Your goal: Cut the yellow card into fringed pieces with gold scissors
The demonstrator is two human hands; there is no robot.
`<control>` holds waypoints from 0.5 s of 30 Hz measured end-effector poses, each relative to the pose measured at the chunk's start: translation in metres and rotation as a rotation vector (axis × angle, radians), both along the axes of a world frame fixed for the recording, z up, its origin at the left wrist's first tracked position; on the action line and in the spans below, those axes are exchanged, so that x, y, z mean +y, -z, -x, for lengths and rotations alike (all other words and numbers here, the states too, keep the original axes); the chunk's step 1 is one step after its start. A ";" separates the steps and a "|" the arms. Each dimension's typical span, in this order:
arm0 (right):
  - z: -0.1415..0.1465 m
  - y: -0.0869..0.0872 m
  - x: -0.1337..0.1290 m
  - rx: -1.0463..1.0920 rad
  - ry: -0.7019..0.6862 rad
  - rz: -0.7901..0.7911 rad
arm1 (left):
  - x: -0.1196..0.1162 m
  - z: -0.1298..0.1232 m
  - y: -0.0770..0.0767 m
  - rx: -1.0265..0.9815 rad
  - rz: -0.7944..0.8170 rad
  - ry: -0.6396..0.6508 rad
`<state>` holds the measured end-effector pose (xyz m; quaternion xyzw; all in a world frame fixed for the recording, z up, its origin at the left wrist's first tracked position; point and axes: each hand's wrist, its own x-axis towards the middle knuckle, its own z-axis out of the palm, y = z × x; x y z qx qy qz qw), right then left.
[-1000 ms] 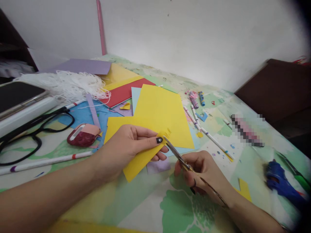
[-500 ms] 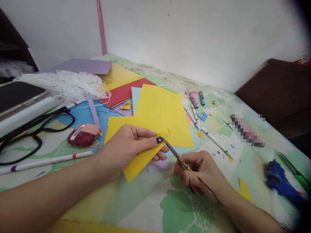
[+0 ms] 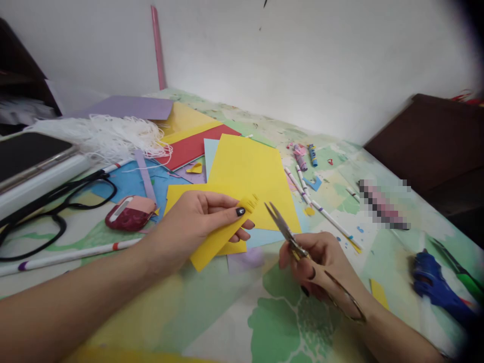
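My left hand (image 3: 207, 214) pinches a yellow paper strip (image 3: 212, 247) between thumb and fingers. Fine cuts make a fringe at the strip's upper right end, just past my thumb. In my right hand (image 3: 321, 259) is a pair of scissors (image 3: 289, 234), held by the handles. Their blades are slightly parted and point up and left, a short gap away from the fringe. Larger yellow sheets (image 3: 247, 166) lie on the table behind the strip, over a light blue sheet (image 3: 264, 236).
At left lie black glasses (image 3: 60, 214), a red-and-pink case (image 3: 130, 213), white string (image 3: 113, 133) and a phone (image 3: 32, 154). White paper sticks (image 3: 333, 222) and small rolled paper pieces (image 3: 312, 155) are at right. A blue glue gun (image 3: 438, 282) and green-handled scissors (image 3: 461, 272) sit far right.
The scissors have drawn back right from the strip, and their blades have parted. My left hand has shifted slightly left with the strip, whose fringed end now shows clear of the blades.
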<state>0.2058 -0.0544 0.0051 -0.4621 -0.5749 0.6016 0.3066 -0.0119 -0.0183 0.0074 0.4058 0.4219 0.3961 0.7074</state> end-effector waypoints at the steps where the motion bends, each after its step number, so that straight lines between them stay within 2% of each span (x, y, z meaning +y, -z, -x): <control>1: -0.001 0.000 0.001 -0.007 0.043 -0.029 | 0.002 0.000 0.000 0.025 -0.014 -0.022; 3: -0.003 0.001 0.005 -0.031 0.124 -0.090 | 0.005 0.001 -0.001 0.077 -0.025 -0.048; 5: -0.004 0.003 0.009 -0.068 0.191 -0.137 | 0.008 0.002 -0.002 0.107 -0.030 -0.015; 7: -0.005 0.004 0.012 -0.099 0.248 -0.167 | 0.009 0.004 -0.003 0.103 -0.042 0.068; 10: -0.005 0.004 0.016 -0.118 0.331 -0.209 | 0.010 0.008 0.000 -0.010 -0.019 0.199; 12: -0.005 0.003 0.018 -0.099 0.353 -0.249 | 0.010 0.010 0.002 -0.090 0.006 0.286; 15: -0.005 0.001 0.020 -0.037 0.330 -0.277 | 0.008 0.011 0.005 -0.061 -0.006 0.432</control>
